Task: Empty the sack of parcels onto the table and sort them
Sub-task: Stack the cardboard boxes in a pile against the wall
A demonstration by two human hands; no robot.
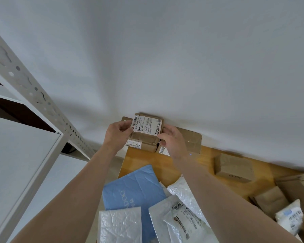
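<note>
Parcels already lie spread over the wooden counter, so the emptying seems to be done and the sorting is the step in hand. The sack itself is not in view.

The person holds one small cardboard parcel, with a white label on its top, between both hands. The left hand pinches its left edge with thumb and curled fingers. The right hand grips its near right corner in the same way. This parcel is at the far left corner of the counter, close to the white wall. It is on or just above a group of brown boxes, and it cannot be told if its weight already rests on them. At 6 o'clock from it a second labelled box shows, and at 3 o'clock, behind the right hand, lies a larger flat carton.

Soft items form another group further down at 6 o'clock, near the person: a blue mailer and silver bags. A loose carton waits at 4 o'clock. A metal rack stands at 9 o'clock, beside the counter.

Probably boxes go to the far corner and bags stay near. The next move calls for setting the parcel square on the pile and opening both hands gently, so the pile does not slide. Then a reach toward the loose carton at 4 o'clock would follow.
</note>
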